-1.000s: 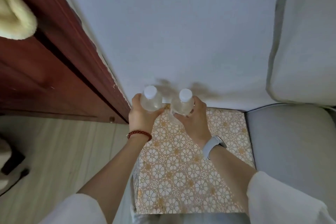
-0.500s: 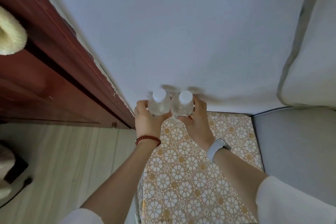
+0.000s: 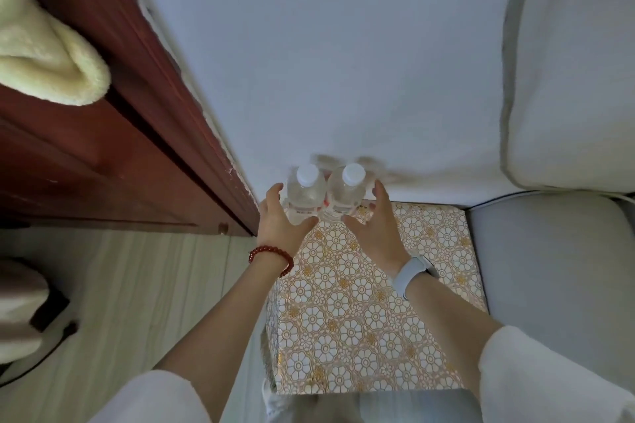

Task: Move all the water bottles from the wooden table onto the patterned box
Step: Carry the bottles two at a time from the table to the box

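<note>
Wall (image 3: 343, 62): big and pale, straight ahead behind the bottles.
Wood (image 3: 86, 161): dark red-brown furniture on the left, with a fluffy cream cloth (image 3: 41, 51) lying over it.
Cushions (image 3: 570, 79): white one up on the right, a grey one (image 3: 556, 268) below it, right beside the box.
Floor (image 3: 120, 302): light wood planks on the left.
Box (image 3: 360, 319): top covered in white and gold flowers, between the floor and the grey cushion.
Left bottle (image 3: 305, 194): clear, white cap, standing up at the far left corner of the box, against the wall.
Right bottle (image 3: 345, 194): clear, white cap, standing up and touching the left bottle.
Labels: pale bands with a bit of red; the writing is too small to read.
Left hand (image 3: 280, 220): fingers spread wide around the left bottle, thumb near its base, not gripping.
Right hand (image 3: 376, 227): fingers spread wide around the right bottle, not gripping.
Bracelet (image 3: 273, 256): red beads on the left wrist.
Watch (image 3: 410, 275): pale band on the right wrist.
</note>
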